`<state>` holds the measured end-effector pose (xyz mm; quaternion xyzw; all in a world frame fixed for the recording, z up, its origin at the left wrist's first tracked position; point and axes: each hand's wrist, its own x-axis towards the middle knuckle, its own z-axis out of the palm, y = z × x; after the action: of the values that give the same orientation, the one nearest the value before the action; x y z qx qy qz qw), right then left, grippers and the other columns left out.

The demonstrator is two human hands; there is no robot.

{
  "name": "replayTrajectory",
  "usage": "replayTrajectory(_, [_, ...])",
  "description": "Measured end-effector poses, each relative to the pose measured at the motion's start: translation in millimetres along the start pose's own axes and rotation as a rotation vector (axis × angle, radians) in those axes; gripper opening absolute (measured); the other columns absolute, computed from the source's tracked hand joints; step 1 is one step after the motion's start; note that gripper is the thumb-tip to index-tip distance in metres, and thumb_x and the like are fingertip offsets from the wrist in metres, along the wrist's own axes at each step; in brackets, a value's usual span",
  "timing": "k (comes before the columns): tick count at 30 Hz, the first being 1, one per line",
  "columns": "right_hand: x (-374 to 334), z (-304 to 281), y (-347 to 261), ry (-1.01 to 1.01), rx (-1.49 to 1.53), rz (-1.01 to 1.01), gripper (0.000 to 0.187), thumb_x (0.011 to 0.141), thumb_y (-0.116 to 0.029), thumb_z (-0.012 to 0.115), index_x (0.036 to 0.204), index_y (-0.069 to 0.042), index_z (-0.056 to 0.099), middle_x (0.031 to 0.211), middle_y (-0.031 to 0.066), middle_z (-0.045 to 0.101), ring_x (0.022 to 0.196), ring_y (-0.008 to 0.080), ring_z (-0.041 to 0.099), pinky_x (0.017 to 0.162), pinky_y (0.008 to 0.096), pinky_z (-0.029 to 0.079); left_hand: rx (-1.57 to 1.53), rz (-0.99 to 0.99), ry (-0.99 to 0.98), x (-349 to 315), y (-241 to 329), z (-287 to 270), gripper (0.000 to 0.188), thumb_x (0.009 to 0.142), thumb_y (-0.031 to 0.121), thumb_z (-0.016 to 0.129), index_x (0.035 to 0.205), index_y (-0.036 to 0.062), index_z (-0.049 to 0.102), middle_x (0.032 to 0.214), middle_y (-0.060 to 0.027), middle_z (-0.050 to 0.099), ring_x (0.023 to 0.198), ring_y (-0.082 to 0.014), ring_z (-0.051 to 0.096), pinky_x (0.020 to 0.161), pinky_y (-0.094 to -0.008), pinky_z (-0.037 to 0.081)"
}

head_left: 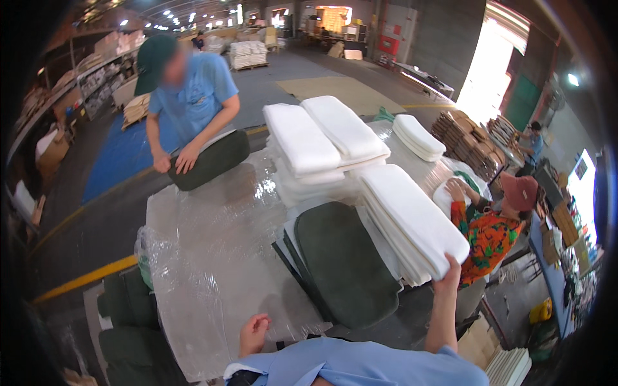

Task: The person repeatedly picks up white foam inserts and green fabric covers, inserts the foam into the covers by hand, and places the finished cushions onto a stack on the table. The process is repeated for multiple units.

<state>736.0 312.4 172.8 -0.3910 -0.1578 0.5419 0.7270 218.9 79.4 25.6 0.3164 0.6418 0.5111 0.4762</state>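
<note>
Right hand (449, 270) seemingly grips foam pad (415, 219).

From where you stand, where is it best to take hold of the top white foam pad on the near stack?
Probably its near right corner, from the person's side: the top white foam pad overhangs there, and the right hand already reaches it.

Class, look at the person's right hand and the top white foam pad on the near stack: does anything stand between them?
Nothing visible does. The right hand already grips the near end of the top white foam pad; the left hand rests on the plastic-covered table.
</note>
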Motion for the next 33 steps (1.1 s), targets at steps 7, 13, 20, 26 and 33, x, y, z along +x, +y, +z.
replayTrajectory(7, [-114,-19,47,-0.093,-0.021,0.116,0.078,0.085,-0.024,0.069,0.153,0.002,0.042,0.141,0.0219,0.06,0.126,0.0401,0.062,0.106,0.056,0.053,-0.138,0.096,-0.143,-4,119,-48,0.035,0.111,0.022,0.055,0.136,-0.0011,0.064,0.121,-0.0124,0.073,0.106,-0.0207,0.071,0.098,-0.0344,0.055])
replayTrajectory(13, [-187,17,146,-0.347,-0.161,0.29,0.079,0.083,-0.027,0.073,0.15,0.004,0.045,0.14,0.0234,0.062,0.123,0.0411,0.064,0.107,0.0549,0.052,-0.111,0.242,0.122,1,167,-143,0.05,0.112,0.038,0.052,0.145,0.0007,0.058,0.14,-0.0137,0.064,0.125,-0.0216,0.063,0.102,-0.0375,0.052])
replayTrajectory(20, [-258,76,247,-0.535,-0.424,0.546,0.078,0.073,-0.02,0.076,0.143,0.005,0.052,0.123,0.018,0.068,0.109,0.0314,0.07,0.093,0.0439,0.059,-0.292,-0.197,0.279,-36,80,-279,0.054,0.112,0.043,0.05,0.142,-0.0011,0.059,0.133,-0.0125,0.068,0.114,-0.0198,0.067,0.096,-0.0369,0.053])
replayTrajectory(26, [-265,88,307,-0.667,-0.537,0.822,0.076,0.073,-0.02,0.08,0.141,0.002,0.055,0.122,0.0155,0.069,0.11,0.0296,0.07,0.095,0.0435,0.059,-0.622,-0.289,0.459,-68,11,-305,0.05,0.112,0.041,0.051,0.131,-0.0035,0.064,0.127,-0.0119,0.071,0.112,-0.022,0.068,0.097,-0.0392,0.055])
replayTrajectory(33, [-257,84,360,-0.625,-0.648,0.991,0.074,0.078,-0.022,0.084,0.141,0.002,0.055,0.126,0.0167,0.069,0.115,0.0301,0.069,0.102,0.0454,0.056,-0.719,-0.383,0.444,-62,-42,-319,0.047,0.114,0.038,0.045,0.132,-0.001,0.064,0.123,-0.0132,0.072,0.109,-0.0253,0.069,0.096,-0.041,0.056])
